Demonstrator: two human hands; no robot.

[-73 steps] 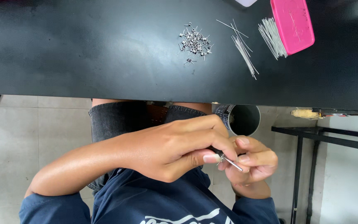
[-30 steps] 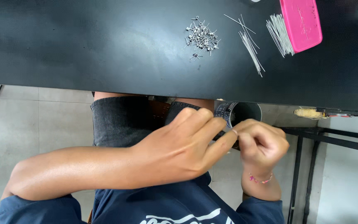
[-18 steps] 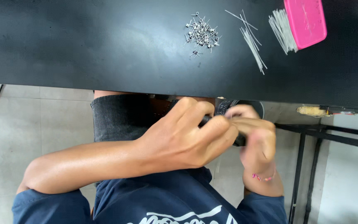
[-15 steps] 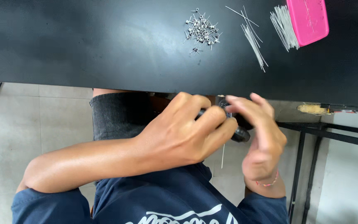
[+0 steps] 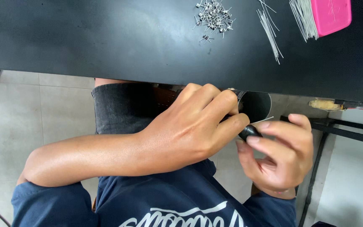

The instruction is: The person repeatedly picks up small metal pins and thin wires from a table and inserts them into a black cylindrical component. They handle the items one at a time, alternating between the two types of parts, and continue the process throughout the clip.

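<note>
Below the black table [image 5: 106, 38], over tiled floor, our left hand [image 5: 190, 130] closes around a small black tool [image 5: 248, 132]. Our right hand [image 5: 280, 157], fingers loosely curled, pinches a thin wire [image 5: 262, 120] beside it. The wire looks light and springy; best pinched near its end.

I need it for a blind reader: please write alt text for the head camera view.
Two hands meet below a black table: the left hand grips a small black tool, and the right hand pinches its tip. Thin wires lie on the table.
</note>
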